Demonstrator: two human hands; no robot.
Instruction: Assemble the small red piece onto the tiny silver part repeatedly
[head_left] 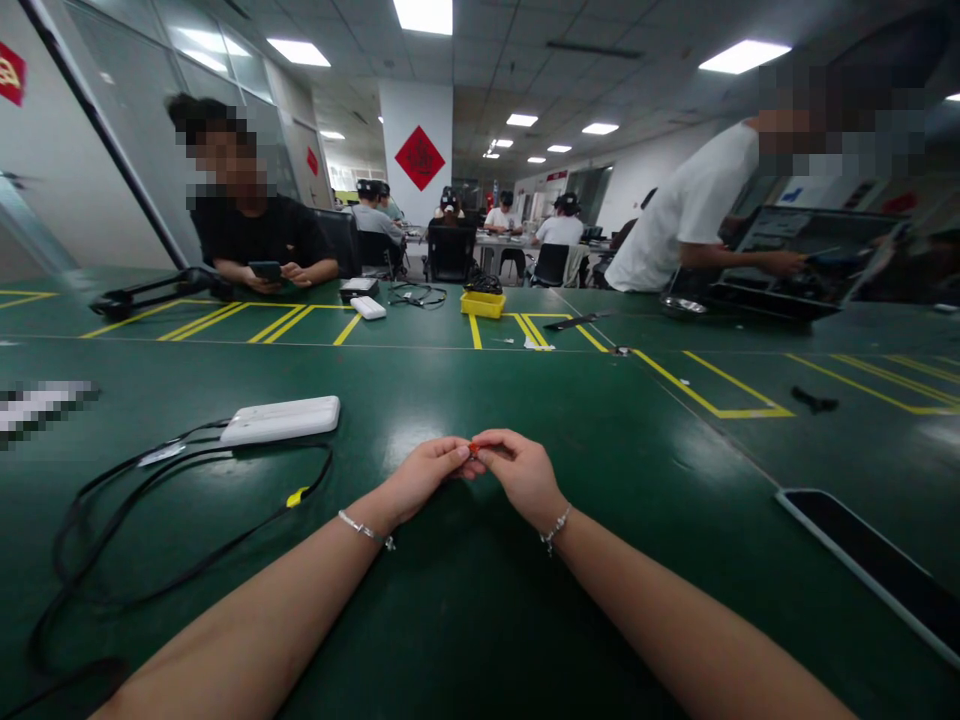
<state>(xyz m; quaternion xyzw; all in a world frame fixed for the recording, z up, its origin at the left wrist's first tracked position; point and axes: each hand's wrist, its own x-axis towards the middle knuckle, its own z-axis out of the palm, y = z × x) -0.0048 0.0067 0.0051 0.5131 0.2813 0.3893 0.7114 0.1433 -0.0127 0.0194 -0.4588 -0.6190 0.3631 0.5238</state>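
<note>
Small red piece pinched between two hands

The piece is a bright red, leaning towards orange, and so small that the fingertips around it cover most of its surface. Only a little patch shows, so its full outline and material cannot be told, nor whether it is one part or several. It sits straight ahead of the wearer, at twelve o'clock, right where the fingertips meet. The left hand grips it from about eight o'clock and the right hand from about four, thumbs and fingers closing in on it. Its tilt is too hidden to read.
</note>
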